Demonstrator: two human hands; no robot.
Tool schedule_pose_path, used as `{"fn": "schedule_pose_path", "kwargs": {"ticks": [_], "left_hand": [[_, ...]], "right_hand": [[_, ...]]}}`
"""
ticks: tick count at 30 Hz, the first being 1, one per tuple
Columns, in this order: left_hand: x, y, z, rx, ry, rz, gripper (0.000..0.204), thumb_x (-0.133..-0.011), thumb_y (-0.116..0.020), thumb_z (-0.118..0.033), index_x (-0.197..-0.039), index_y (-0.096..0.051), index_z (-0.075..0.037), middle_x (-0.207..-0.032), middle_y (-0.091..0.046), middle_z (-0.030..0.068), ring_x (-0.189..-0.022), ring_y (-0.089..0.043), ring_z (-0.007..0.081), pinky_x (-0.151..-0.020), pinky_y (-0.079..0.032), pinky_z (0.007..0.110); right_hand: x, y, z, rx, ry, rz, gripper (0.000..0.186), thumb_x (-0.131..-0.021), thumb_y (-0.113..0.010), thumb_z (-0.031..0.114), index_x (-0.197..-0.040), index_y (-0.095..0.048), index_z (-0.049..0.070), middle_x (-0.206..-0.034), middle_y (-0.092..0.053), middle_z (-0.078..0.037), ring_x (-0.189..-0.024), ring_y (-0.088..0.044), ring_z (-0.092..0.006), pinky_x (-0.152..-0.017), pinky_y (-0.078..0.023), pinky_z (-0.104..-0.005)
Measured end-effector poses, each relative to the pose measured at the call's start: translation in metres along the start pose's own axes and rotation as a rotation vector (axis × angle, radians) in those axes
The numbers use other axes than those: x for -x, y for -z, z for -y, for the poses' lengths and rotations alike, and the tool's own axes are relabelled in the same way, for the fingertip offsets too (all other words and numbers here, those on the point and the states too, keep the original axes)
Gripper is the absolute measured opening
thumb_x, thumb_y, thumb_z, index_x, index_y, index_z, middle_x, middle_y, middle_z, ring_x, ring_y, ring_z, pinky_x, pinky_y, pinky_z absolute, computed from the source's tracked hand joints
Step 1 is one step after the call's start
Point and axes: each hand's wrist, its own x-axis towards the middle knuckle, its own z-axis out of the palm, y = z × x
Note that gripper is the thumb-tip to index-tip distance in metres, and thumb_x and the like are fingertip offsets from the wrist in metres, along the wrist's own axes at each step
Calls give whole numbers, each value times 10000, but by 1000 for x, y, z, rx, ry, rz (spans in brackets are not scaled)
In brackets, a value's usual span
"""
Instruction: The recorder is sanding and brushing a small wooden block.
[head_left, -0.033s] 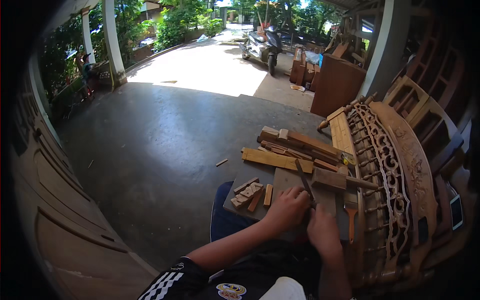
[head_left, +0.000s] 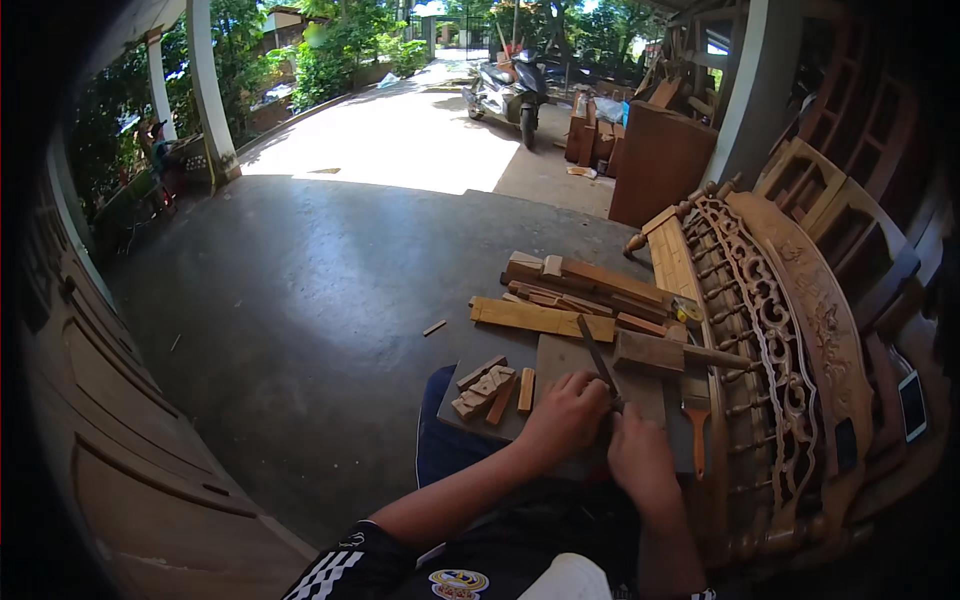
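Observation:
My left hand [head_left: 570, 408] is closed over the low work board [head_left: 560, 358], its fingers against a dark, narrow file [head_left: 594, 350]. What else those fingers hold is hidden. My right hand [head_left: 642, 455], just nearer to me, is closed around the near end of the file, whose far tip slants up to a yellowish plank [head_left: 540, 318]. Left of my hands lie a small stack of notched wood pieces [head_left: 487, 388] and a short wood strip [head_left: 526, 390]. A wooden mallet [head_left: 648, 353] lies to the right, with a paintbrush [head_left: 697, 440] below it.
Beyond the plank are stacked wood lengths [head_left: 610, 283] and a yellow tape measure [head_left: 686, 311]. A carved wooden bench [head_left: 775, 330] leans at the right, near a phone [head_left: 911, 405]. Door panels [head_left: 120, 400] line the left. A motorbike [head_left: 510, 95] and a person [head_left: 160, 160] are farther off.
The whole view has shifted slightly, so everything sits a little farther left. Both hands and the file keep almost the same place over the board.

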Motion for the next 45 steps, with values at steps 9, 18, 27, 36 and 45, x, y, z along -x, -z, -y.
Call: {"fn": "schedule_pose_path", "kwargs": {"ticks": [9,18,27,36,45], "left_hand": [[6,-3,1,19,9,-39,265,-874,-700,-119,-1118,-634,-40,-1106,-625,142,-1041,-622,352,-890,-531,444],[3,-4,0,23,34,-63,317,-813,-761,-59,-1115,-668,-30,-1082,-654,139,-986,-663,364,-828,-541,443],[1,-9,4,25,53,-42,308,-801,-784,-51,-1090,-679,-29,-1085,-666,137,-988,-664,358,-833,-537,420],[-3,-9,4,31,26,-50,295,-782,-803,-47,-1054,-691,-32,-1063,-675,130,-955,-681,335,-810,-544,398],[-10,-6,5,36,57,-5,286,-786,-824,-67,-1039,-698,-28,-1070,-699,116,-963,-697,298,-788,-550,370]], "right_hand": [[10,2,-12,10,251,-135,406,-963,-584,123,-1343,-466,43,-882,-690,-275,-837,-682,-468,-743,-543,-558],[9,-19,-25,-138,307,-194,518,-918,-537,12,-1423,-424,20,-1049,-669,-302,-892,-694,-468,-758,-584,-532],[23,-17,-48,-49,375,-85,751,-863,-576,-21,-1560,-298,15,-1022,-638,-258,-800,-679,-422,-745,-576,-470],[26,-21,-55,-256,392,-297,474,-952,-615,99,-1422,-557,76,-816,-636,-164,-741,-659,-372,-677,-555,-455],[15,-24,-55,-130,382,-253,609,-840,-622,10,-1442,-542,58,-839,-619,-164,-735,-667,-343,-674,-562,-435]]}}
